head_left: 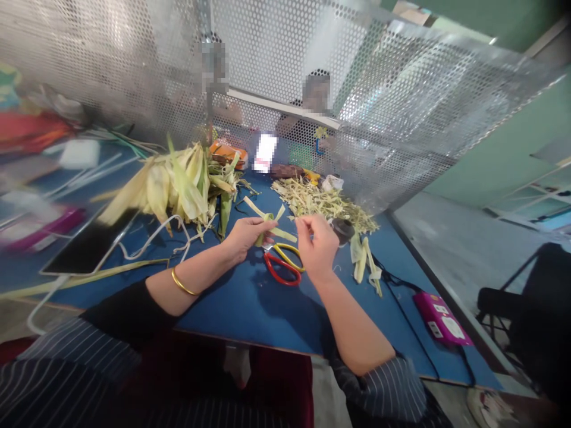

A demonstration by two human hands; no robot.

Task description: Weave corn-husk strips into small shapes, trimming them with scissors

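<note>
My left hand (244,236) grips a folded strip of pale green corn husk (267,221) above the blue table (250,303). A gold bangle sits on that wrist. My right hand (316,244) is close to the right of the strip, its fingertips pinched together on what looks like a thin strand; I cannot make it out clearly. Red and yellow handled scissors (283,265) lie on the table just under both hands.
A heap of whole corn husks (173,184) lies at back left, shredded husk scraps (323,205) at back right. A dark tablet (89,244) with white cable lies left, a pink device (439,318) near the right edge. Perforated metal screens stand behind; people sit beyond them.
</note>
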